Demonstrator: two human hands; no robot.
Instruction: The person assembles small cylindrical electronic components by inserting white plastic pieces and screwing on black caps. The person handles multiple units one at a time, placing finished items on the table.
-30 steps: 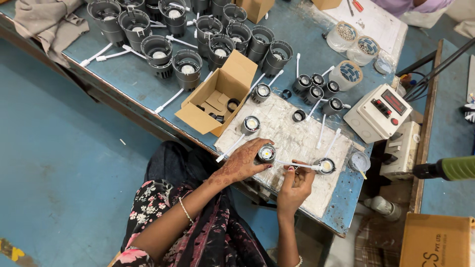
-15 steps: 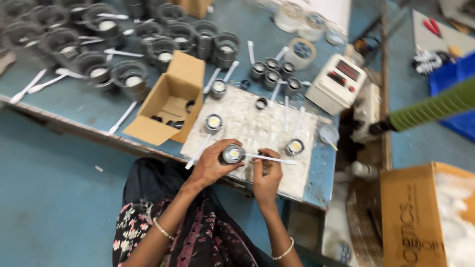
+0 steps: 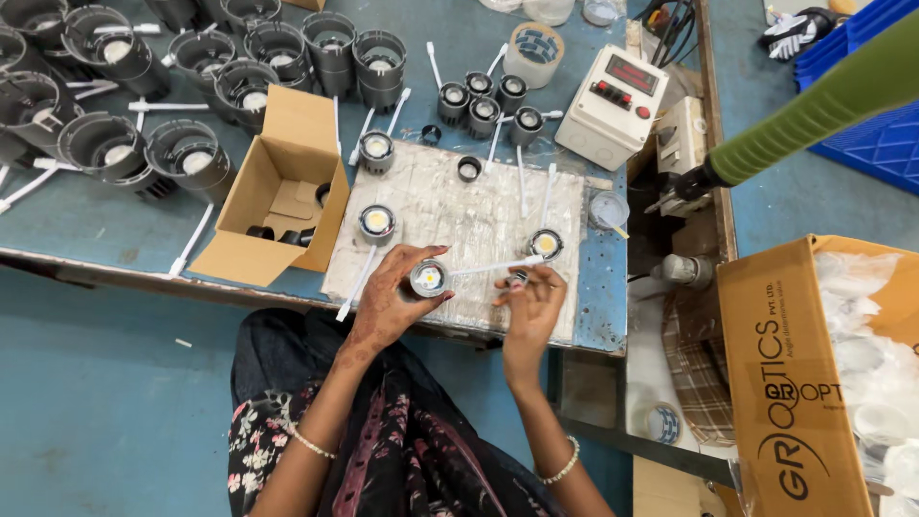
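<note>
Bright, even light falls from above, and shadows are soft and short around the white work mat [image 3: 479, 225]. The small lamp piece [image 3: 428, 279] at the mat's near edge glares pale yellow. Near the mat the view is sharp; far from it, toward the frame edges, lines bend and the green handle [image 3: 823, 101] looks soft.

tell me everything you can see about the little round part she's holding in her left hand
The round part is a small dark, metal-looking cylinder seen from above, with a pale disc and yellowish centre in its open top. The left hand grips it just above the whitish work mat at the table's near edge. A thin white strip runs from its right side to the right hand.
</note>
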